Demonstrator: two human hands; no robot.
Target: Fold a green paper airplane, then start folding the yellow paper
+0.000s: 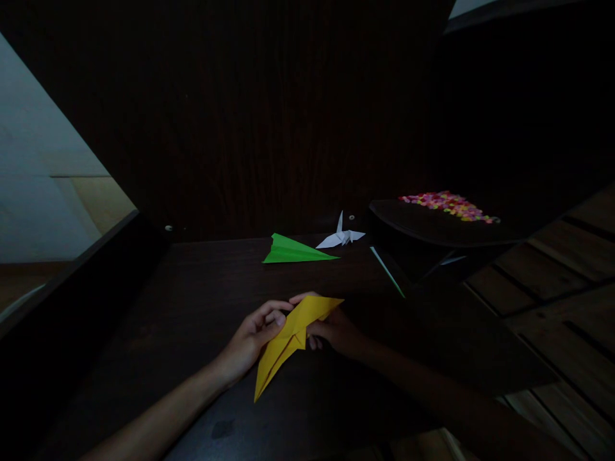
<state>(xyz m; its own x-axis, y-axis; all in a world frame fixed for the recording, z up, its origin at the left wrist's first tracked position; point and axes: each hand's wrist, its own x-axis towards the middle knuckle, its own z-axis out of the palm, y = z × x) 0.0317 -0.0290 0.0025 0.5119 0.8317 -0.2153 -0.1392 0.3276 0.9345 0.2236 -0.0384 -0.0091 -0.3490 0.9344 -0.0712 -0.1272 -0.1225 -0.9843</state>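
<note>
Both hands, left (pixel 257 333) and right (pixel 336 331), pinch the yellow paper (pixel 293 333) just above the worktop (pixel 192 301), near of the green plane (pixel 293 251); it looks light, thin and crease-prone, best held along its folded edges.

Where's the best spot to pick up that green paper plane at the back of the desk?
Probably pinch the green paper plane at its raised centre fold near the wide left end, coming from above. The wings lie flat on the desk and the nose tapers thin to the right.
</note>
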